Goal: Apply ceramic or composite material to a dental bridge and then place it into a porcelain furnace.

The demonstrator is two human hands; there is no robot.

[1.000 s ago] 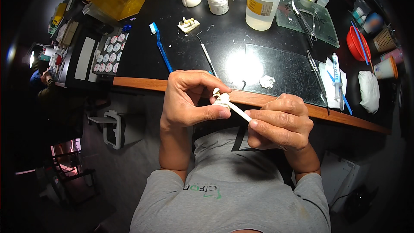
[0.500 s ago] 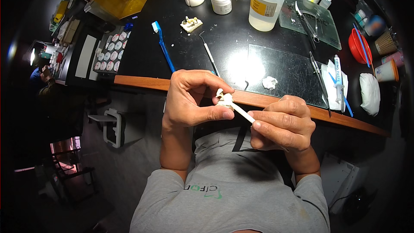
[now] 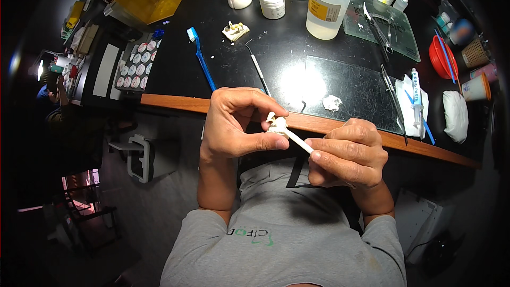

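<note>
- Head view: left hand (image 3: 219, 125) has thumb and fingertips closed in a narrow pinch on a small, irregular, cream-white piece (image 3: 276, 125), held just in front of the wooden bench edge (image 3: 425, 150).
- Right hand (image 3: 351, 151): thumb and fingers pinch a slender, straight white rod (image 3: 299, 142). Its far end meets the piece's lower right side; too small to tell whether it presses or is fixed there.
- On the black bench top (image 3: 175, 58), well apart from the piece: a blue toothbrush (image 3: 203, 64), a thin hooked probe with a pale handle (image 3: 258, 70) and a cream toothed model (image 3: 235, 31).
- Technique (judgement): keep the left pinch firm but light, since the piece looks thin and possibly brittle. Steer the rod from the fingertips, with small, gentle strokes or turns; avoid prying. Keep both hands close together for steadiness and the contact point well lit.
</note>
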